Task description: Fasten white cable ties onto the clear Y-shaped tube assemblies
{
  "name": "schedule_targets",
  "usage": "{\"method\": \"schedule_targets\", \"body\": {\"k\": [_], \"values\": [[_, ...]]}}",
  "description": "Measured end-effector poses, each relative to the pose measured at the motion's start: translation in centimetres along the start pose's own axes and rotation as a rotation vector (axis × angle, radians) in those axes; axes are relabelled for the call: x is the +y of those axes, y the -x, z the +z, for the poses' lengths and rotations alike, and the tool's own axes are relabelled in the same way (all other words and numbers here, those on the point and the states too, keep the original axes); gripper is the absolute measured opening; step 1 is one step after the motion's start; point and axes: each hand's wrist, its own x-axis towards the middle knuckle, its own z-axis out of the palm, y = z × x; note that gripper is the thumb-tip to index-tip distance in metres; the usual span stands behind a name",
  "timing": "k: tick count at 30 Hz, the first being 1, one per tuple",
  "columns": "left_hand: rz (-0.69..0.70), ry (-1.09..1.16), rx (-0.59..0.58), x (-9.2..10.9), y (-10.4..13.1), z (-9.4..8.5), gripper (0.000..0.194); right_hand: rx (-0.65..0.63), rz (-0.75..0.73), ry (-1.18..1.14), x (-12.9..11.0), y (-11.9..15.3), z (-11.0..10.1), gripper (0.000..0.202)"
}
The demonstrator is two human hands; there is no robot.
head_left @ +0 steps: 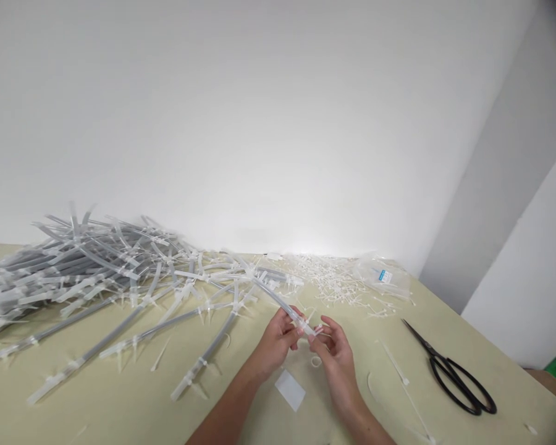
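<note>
Left hand [280,339] and right hand [337,355] meet near the centre, both nearly closed on one grey tube [280,301]. The left's fingers curl round it close to its near end; the right's thumb and fingertips pinch the pale tip, its other fingers loosely bent. Whether the right also grips a tie, I cannot tell. The tube slants up and away to the left, over the table.

Behind everything stands a white wall [278,123]. Below it spreads a pale yellow-green table [134,411]. Its left side bears a large, tangled pile [97,266] of similar tubes, with several loose tubes [217,342] fanned out in front, white ties around their ends. Black scissors [434,355] lie on the right, points aimed away. Near the back edge, right of centre, a clear plastic bag [398,286] lies flat with a blue-and-white label [385,275]; its contents are too blurred to tell. White ties [338,278] are strewn just left of it. A small white card [290,390] lies between the forearms.
</note>
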Motion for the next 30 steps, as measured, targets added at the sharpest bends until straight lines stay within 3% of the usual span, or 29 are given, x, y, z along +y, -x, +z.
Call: {"method": "schedule_targets", "body": {"k": [4,11,15,23,30], "values": [[0.012,-0.008,0.018,-0.1,-0.1,-0.1,0.034,0.027,-0.051,0.077,0.0,0.0,-0.1,0.047],[-0.026,-0.089,-0.001,-0.6,0.1,-0.3,0.029,0.209,-0.224,0.186,-1.5,-0.1,-0.6,0.05],[-0.075,-0.101,-0.068,-0.8,0.4,0.2,0.028,0.177,-0.257,0.263,-1.8,-0.1,-0.8,0.053],[-0.098,-0.085,-0.164,-1.4,0.7,0.8,0.069,0.074,-0.264,0.402,-0.6,-0.1,-0.9,0.048],[-0.137,-0.064,-0.224,-1.1,0.8,0.7,0.075,0.266,-0.177,0.219,-1.4,-0.8,-1.8,0.048]]}}
